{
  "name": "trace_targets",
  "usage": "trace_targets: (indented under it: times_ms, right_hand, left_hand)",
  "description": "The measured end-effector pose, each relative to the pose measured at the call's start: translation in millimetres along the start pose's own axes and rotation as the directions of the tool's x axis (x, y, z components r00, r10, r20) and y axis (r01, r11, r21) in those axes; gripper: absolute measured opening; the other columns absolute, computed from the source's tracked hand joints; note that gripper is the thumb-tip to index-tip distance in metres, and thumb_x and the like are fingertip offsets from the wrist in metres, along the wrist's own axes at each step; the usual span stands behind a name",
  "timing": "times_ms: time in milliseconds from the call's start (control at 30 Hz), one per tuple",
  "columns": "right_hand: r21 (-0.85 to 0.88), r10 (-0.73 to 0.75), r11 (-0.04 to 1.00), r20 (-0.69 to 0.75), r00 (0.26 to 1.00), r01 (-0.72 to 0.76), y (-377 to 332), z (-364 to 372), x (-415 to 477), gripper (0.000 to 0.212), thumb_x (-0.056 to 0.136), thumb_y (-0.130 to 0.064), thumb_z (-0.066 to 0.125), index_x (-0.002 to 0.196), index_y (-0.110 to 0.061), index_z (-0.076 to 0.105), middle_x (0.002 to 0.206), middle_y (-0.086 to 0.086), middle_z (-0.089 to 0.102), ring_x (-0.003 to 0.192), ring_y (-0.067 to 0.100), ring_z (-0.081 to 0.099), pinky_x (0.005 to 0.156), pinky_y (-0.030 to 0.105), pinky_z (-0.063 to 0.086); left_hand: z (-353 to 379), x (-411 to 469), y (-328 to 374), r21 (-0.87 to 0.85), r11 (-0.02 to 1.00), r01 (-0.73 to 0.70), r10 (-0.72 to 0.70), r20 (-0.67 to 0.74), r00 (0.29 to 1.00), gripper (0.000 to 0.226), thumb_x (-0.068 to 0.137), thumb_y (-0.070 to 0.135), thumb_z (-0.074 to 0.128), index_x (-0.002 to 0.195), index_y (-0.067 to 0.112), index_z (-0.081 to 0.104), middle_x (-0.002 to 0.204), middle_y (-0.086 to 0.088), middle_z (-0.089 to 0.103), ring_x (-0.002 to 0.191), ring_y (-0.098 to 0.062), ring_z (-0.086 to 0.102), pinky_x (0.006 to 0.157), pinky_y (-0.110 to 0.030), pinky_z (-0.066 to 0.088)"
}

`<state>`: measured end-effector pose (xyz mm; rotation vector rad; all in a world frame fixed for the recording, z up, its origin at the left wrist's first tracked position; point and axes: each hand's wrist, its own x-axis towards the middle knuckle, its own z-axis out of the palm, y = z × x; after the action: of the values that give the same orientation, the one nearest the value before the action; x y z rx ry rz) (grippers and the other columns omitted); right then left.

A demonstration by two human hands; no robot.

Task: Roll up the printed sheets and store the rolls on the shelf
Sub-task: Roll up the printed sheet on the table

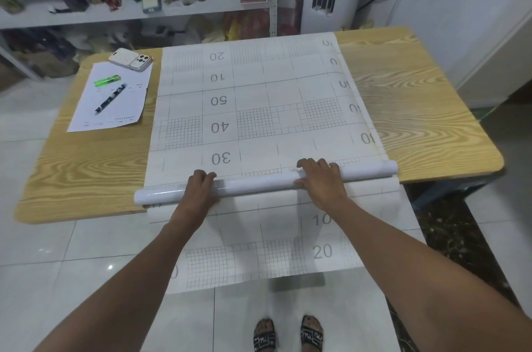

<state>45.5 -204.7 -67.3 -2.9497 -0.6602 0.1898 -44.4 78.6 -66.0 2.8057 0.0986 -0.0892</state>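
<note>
Forearms, mine, two, reaching to the table (pixel 417 110).
Far left: loose paper (pixel 115 110) carrying green lighter (pixel 107 81) and pen (pixel 110 98); phone (pixel 131 59) at its far edge.
Left hand (pixel 201 187): my fingers curled over roll (pixel 259 186).
Roll: lies across table's near edge, on printed sheet (pixel 259 98).
Right hand (pixel 322 182): curled over roll, thumb on its near side.

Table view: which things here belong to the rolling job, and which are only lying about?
Job: printed sheet, roll, left hand and right hand gripping it, shelf.
Lying about: phone, green lighter, pen, small paper.
</note>
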Motion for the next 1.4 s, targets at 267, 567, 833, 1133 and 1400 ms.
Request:
trace_targets:
  times_ms: [267,567,833,1133,1400]
  right_hand:
    - [-0.069,-0.001,0.998,-0.003,1.0,0.001,-3,-1,-7,0.03,0.091,-0.019,0.05,0.121,-0.019,0.046,0.119,0.002,0.05,0.111,0.028,0.044,0.103,0.046,0.024]
    - [-0.055,-0.005,0.998,-0.084,0.996,0.0,-1,2,-10,0.042,0.08,-0.048,0.063,0.106,-0.015,0.062,0.106,0.009,0.058,0.093,0.033,0.051,0.09,0.048,0.038]
    - [0.103,-0.026,0.994,-0.091,0.996,0.035,1,2,-12,0.044,0.071,-0.022,0.078,0.105,-0.003,0.057,0.093,0.014,0.059,0.082,0.033,0.054,0.078,0.04,0.043]
    - [-0.017,-0.013,1.0,-0.048,0.999,0.012,6,7,-8,0.038,0.06,-0.011,0.084,0.09,-0.01,0.06,0.092,0.005,0.056,0.075,0.026,0.05,0.066,0.033,0.044]
    - [-0.105,-0.059,0.993,-0.015,0.998,0.057,8,3,-6,0.033,0.08,-0.015,0.065,0.111,-0.007,0.058,0.103,0.011,0.055,0.086,0.03,0.047,0.079,0.036,0.039]
  left_hand:
    - [-4,7,-7,0.182,0.981,-0.065,0.055,0.057,0.997,0.043,0.053,-0.01,0.08,0.088,-0.002,0.058,0.083,-0.021,0.057,0.068,-0.036,0.051,0.061,-0.043,0.046]
    - [-2,5,-4,0.271,0.963,0.014,-0.019,0.016,1.0,0.045,0.074,-0.005,0.065,0.115,0.011,0.052,0.112,-0.008,0.055,0.098,-0.029,0.043,0.083,-0.039,0.038]
    - [0,3,-7,0.198,0.98,0.006,-0.013,0.037,0.999,0.068,0.071,-0.018,0.055,0.133,0.007,0.039,0.123,-0.014,0.051,0.107,-0.033,0.042,0.091,-0.041,0.038]
    - [-3,5,0,0.087,0.996,-0.003,0.0,0.034,0.999,0.051,0.071,0.005,0.076,0.115,-0.002,0.052,0.103,-0.023,0.049,0.085,-0.035,0.048,0.078,-0.046,0.047]
    - [2,10,-11,0.156,0.985,-0.069,0.067,0.016,0.998,0.044,0.057,-0.004,0.081,0.092,0.004,0.056,0.083,-0.014,0.057,0.071,-0.029,0.05,0.063,-0.04,0.046]
